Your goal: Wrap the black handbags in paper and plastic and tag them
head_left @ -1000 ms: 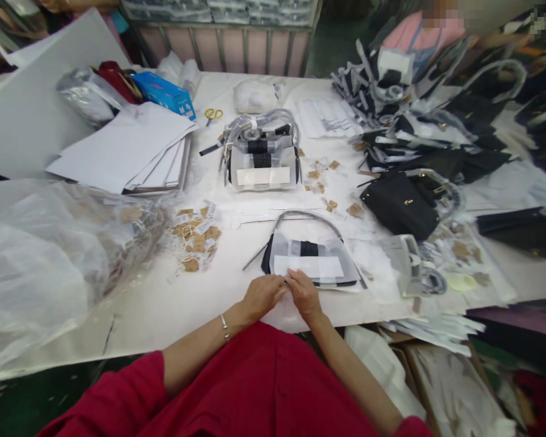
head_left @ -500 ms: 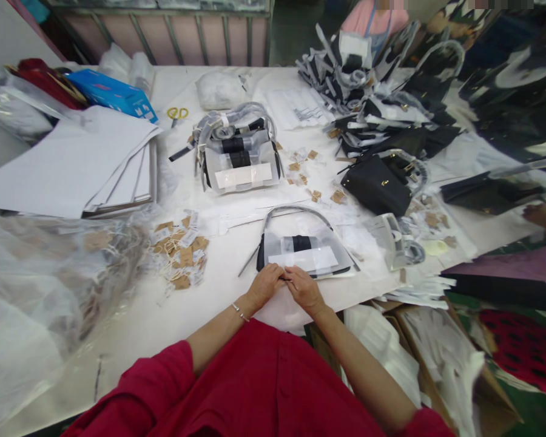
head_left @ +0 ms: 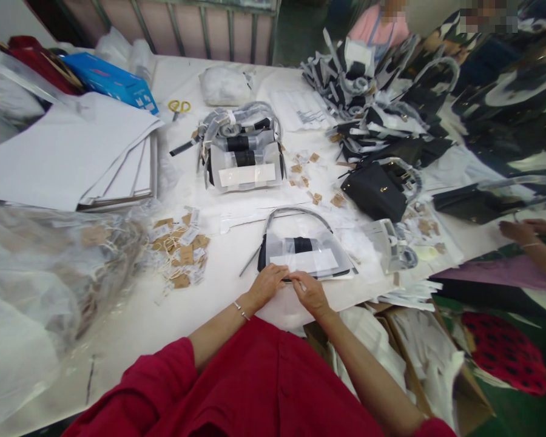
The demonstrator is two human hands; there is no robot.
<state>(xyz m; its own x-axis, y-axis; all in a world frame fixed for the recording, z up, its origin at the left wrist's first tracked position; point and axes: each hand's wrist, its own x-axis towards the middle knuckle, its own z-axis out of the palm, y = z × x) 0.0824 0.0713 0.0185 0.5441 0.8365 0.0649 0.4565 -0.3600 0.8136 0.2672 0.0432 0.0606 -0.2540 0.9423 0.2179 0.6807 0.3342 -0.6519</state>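
A small black handbag (head_left: 303,244) lies flat in front of me, wrapped in translucent film with a white paper strip (head_left: 304,261) across its front. Its wrapped strap arches up behind it. At the bag's near edge, my left hand (head_left: 267,286) is closed in a pinch, with a bracelet on the wrist. My right hand (head_left: 310,295) pinches the same edge from the right, its fingertips meeting the left ones. The exact bit between the fingertips is hidden. Just left of the hands lies a heap of brown and white hang tags (head_left: 184,247).
Stacked wrapped handbags (head_left: 246,158) stand behind. Large white sheets (head_left: 118,149), a blue box (head_left: 109,82) and yellow-handled scissors (head_left: 179,107) are at left. More black bags (head_left: 375,188) pile up at right, near a co-worker's hands (head_left: 521,230). Open cartons (head_left: 404,358) sit below the table edge.
My hands stay at the bag's near edge; the right fingers have shifted slightly, with their knuckles turned more outward. The view has moved a little, and the co-worker's hands at right show more.
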